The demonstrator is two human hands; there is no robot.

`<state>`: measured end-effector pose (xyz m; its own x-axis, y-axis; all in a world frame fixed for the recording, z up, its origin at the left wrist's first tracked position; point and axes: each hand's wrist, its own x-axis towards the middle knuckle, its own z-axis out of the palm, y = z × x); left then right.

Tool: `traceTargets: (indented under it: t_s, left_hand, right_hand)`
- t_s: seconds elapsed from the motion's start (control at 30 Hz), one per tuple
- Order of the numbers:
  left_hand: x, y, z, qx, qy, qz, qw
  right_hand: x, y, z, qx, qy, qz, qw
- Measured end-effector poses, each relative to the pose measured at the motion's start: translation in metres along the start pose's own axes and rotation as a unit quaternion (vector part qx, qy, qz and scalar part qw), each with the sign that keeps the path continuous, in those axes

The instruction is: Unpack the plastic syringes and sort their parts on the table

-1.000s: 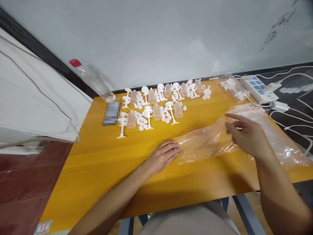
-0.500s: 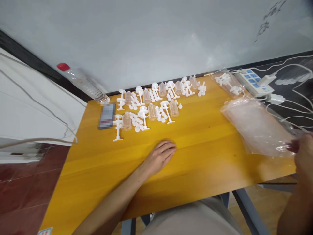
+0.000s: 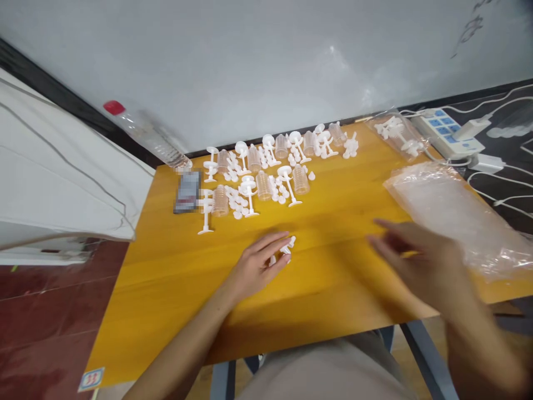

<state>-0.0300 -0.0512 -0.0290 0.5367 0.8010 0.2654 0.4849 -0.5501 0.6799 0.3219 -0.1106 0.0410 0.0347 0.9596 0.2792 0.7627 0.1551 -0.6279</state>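
My left hand (image 3: 260,264) rests on the yellow table, fingers apart and slightly bent. Small white plastic pieces (image 3: 286,249) lie beneath and between its fingers and thumb, partly hidden by them. Over the table's right side hovers my right hand (image 3: 420,255), blurred, thumb and fingers apart, with nothing visible in it. Beyond the left hand, two rows hold white plungers with round discs (image 3: 289,186), clear ribbed barrels (image 3: 301,179) and clusters of small white caps or nozzles (image 3: 237,201). A large clear plastic bag (image 3: 449,205) lies flat near the right hand.
A smaller clear bag with white parts (image 3: 397,133) lies at the back right, beside a power strip (image 3: 447,133) with plugs and white cables. A red-capped bottle (image 3: 150,139) leans at the back left, near a pixelated phone-like item (image 3: 187,191). A whiteboard (image 3: 250,66) stands behind.
My right hand has left the large bag's edge and moved left over the table. My left hand's fingers have spread, uncovering the small white pieces. The view has shifted slightly.
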Motion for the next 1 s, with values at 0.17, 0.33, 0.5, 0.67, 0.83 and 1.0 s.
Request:
traceTargets:
  t_s: [0.17, 0.33, 0.5, 0.67, 0.83, 1.0]
  left_hand:
    - [-0.03, 0.008, -0.01, 0.07, 0.019, -0.086, 0.994]
    - [-0.034, 0.006, -0.002, 0.075, 0.002, -0.089, 0.993]
    - [-0.026, -0.002, -0.009, 0.071, 0.005, -0.103, 0.992]
    - [-0.012, -0.014, -0.014, -0.005, 0.021, -0.161, 0.987]
    - [0.009, -0.012, -0.021, -0.176, 0.027, -0.268, 0.947]
    - [0.03, 0.006, -0.025, -0.285, -0.006, -0.265, 0.921]
  right_hand:
    - [0.035, -0.03, 0.12, -0.015, -0.195, -0.186, 0.963]
    - [0.048, -0.032, 0.15, -0.039, -0.246, -0.269, 0.93]
    - [0.071, -0.017, 0.127, 0.0, -0.207, -0.196, 0.959]
    - [0.125, 0.008, 0.107, -0.098, -0.157, -0.069, 0.98]
    - [0.178, 0.014, 0.125, -0.089, -0.214, 0.021, 0.973]
    - [0.192, 0.016, 0.13, -0.024, -0.205, 0.066, 0.976]
